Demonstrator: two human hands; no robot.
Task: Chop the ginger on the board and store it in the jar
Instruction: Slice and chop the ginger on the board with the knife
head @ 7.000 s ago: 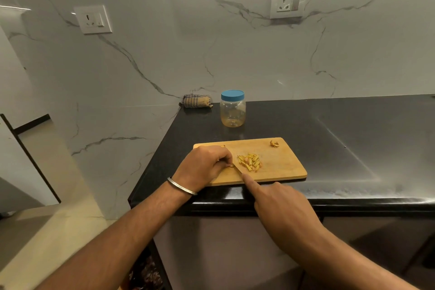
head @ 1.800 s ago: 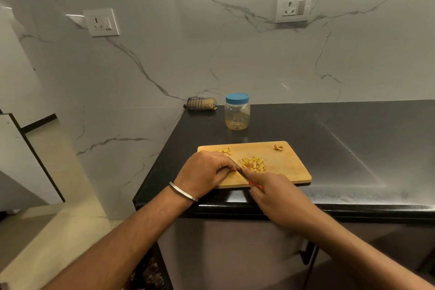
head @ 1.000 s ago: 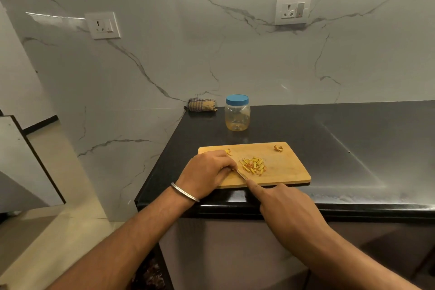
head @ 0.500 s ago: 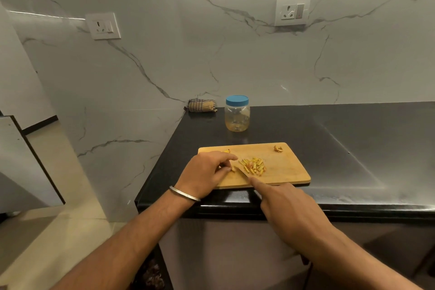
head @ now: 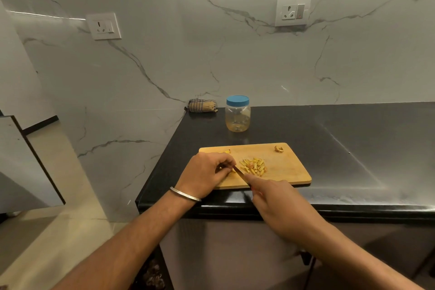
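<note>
1. Far left on the counter (head: 353, 148), back in the corner by the wall, there's a rolled-up checked cloth (head: 202, 106). Not part of this, just sitting there.

2. My left hand (head: 207, 176) is on the left end of the board (head: 289, 167), fingers curled down and pinching a small bit of ginger (head: 233, 170) against the wood. Only a sliver of it pokes out past my fingertips, so I can't say how much is left under there.

3. Right beside those fingertips is the knife (head: 239, 172), its blade angled across the board. My right hand (head: 280, 205) is wrapped round the handle, with the index finger stretched along the top of the blade.

4. Just right of the blade is the pile of cut strips (head: 254, 166), mid-board. There's one stray scrap (head: 279, 148) up at the far right corner and another little bit (head: 226, 151) near the far left edge.

5. The jar (head: 237, 114) is behind the board, well apart from it, blue lid on, looks empty.

6. So I'd say I'm still in the chopping step, storing not started. Next cut needs my left fingertips tucked back, since they're basically touching the blade. After that the jar needs its lid off before any ginger goes in.
</note>
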